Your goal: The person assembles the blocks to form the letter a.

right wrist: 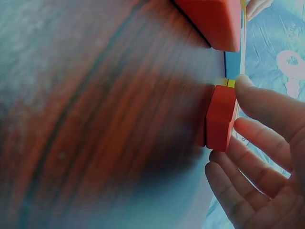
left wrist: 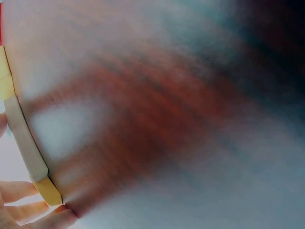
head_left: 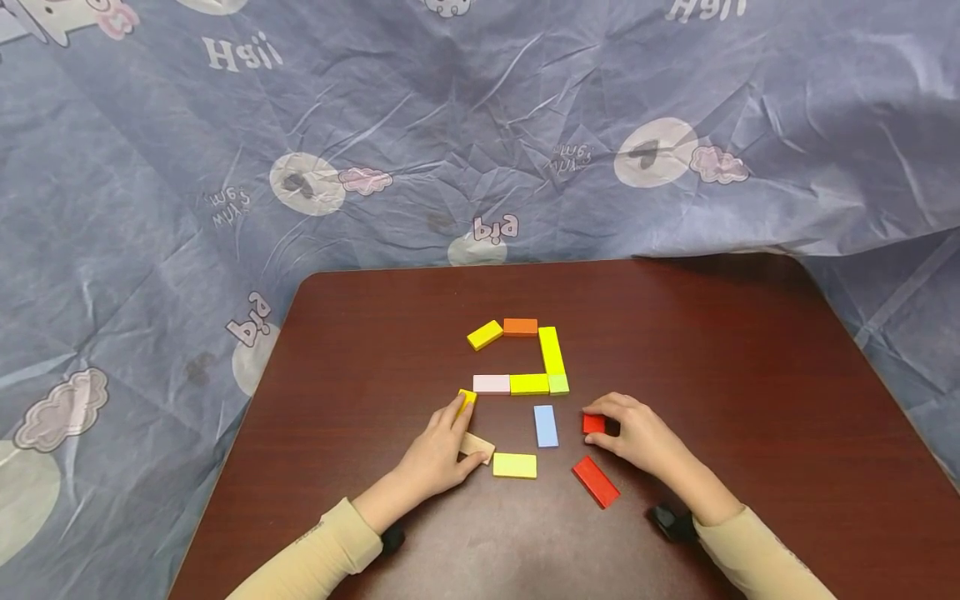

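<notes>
My left hand (head_left: 435,454) spans two wooden blocks with fairly straight fingers. Its fingertips press at a yellow block (head_left: 467,397), and its thumb rests by a natural-wood block (head_left: 480,447). In the left wrist view the wood block (left wrist: 26,138) and the yellow one (left wrist: 49,192) stand end to end. With thumb and fingers at opposite ends, my right hand (head_left: 637,429) pinches a red block (head_left: 593,424) lying on the table. The right wrist view shows this red block (right wrist: 220,119) between thumb and fingertips.
Beside the wood block lies a pale yellow block (head_left: 514,466). A blue block (head_left: 546,426) and a second red block (head_left: 596,482) lie between the hands. Farther back, yellow, orange (head_left: 521,327), pink (head_left: 491,384) and green blocks form a bent line on the brown table (head_left: 375,333).
</notes>
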Motion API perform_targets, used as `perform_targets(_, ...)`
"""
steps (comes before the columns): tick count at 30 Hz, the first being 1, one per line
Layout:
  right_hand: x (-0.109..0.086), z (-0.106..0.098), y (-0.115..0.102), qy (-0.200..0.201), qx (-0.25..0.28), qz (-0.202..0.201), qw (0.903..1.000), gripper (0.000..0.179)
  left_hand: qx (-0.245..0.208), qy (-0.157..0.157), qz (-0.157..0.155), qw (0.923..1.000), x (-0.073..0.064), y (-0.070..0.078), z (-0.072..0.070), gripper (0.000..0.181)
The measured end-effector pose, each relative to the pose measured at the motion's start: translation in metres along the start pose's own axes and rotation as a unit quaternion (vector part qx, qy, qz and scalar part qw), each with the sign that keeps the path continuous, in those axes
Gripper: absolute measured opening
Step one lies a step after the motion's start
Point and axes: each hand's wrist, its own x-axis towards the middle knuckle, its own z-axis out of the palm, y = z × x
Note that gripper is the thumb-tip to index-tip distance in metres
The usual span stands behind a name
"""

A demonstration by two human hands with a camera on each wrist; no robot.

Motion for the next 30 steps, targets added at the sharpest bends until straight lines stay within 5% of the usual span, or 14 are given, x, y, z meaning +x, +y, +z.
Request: perform_targets(30, 0.0009, 0.0056, -0.0067, -0.017, 0.002, 0.032, 0.9993, 0.038, -0.016, 0.000, -0.004, 0.9999, 0.0006, 0.0023, -0.0018, 0.077)
